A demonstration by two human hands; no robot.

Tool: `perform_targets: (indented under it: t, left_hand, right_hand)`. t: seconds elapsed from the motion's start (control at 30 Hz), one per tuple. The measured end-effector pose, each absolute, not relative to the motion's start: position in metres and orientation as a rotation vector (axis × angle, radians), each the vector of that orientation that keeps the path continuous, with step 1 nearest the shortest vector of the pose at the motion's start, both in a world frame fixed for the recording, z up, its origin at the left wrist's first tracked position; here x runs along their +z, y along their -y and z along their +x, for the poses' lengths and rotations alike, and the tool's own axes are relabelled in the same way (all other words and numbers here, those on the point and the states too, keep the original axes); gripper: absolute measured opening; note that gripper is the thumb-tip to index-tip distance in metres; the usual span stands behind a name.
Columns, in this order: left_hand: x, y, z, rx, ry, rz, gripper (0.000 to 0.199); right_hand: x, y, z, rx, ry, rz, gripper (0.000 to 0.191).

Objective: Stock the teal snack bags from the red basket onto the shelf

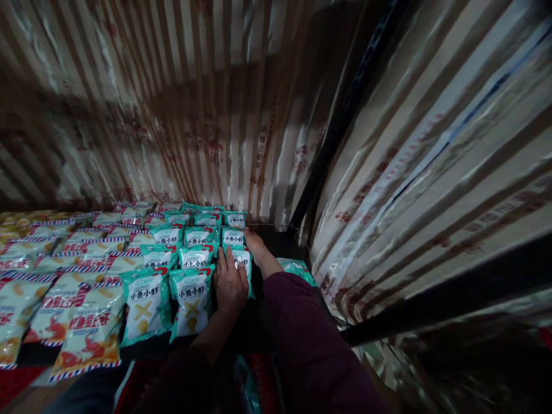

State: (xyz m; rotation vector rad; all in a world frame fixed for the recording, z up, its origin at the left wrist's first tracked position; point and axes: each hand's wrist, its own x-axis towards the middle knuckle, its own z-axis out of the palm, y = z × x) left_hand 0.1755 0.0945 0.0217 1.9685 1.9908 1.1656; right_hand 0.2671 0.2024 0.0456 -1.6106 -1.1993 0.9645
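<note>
Teal-and-white snack packets (190,302) stand in short rows on a dark shelf. My left hand (232,284) lies with its fingers stretched out against the front packet of the rightmost row (242,260). On the other side of that row, my right hand (257,248) rests along the packets' right edge, its fingers straight where they show and partly hidden. The packet sits between both hands, touched from the two sides. Dark purple sleeves (310,339) cover my forearms.
Cream snack packets with striped edges (92,322) fill the shelf to the left. Another teal packet (297,269) lies right of my right wrist. Printed, crinkled sheeting (207,115) hangs behind and to the right, with a dark slanting pole (332,138) at the corner.
</note>
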Motion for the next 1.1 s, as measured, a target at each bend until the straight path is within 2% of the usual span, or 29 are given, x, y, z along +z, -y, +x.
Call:
perform_targets:
  t: [0.23, 0.5, 0.67, 0.83, 0.97, 1.1]
  left_hand:
    - [0.023, -0.102, 0.171, 1.207, -2.007, 1.995, 0.051]
    - [0.015, -0.102, 0.175, 1.435, -1.882, 2.168, 0.048]
    - [0.021, -0.082, 0.166, 1.404, -1.730, 2.283, 0.049]
    - [0.042, -0.021, 0.133, 1.556, -1.442, 2.499, 0.052]
    - [0.043, -0.001, 0.100, 1.583, -1.681, 2.452, 0.055]
    - [0.035, -0.017, 0.080, 1.538, -1.872, 2.360, 0.053]
  right_hand:
    - [0.051, -0.203, 0.262, 0.922, 1.086, -1.760, 0.053]
    - [0.072, -0.147, 0.246, 0.529, 1.120, -1.646, 0.056]
    - [0.070, -0.108, 0.233, 0.407, 1.167, -1.562, 0.059]
    - [0.059, -0.072, 0.227, 0.400, 1.189, -1.475, 0.058]
    - [0.055, -0.050, 0.209, 0.492, 1.264, -1.417, 0.058]
    - [0.059, -0.053, 0.186, 0.666, 1.322, -1.426, 0.062]
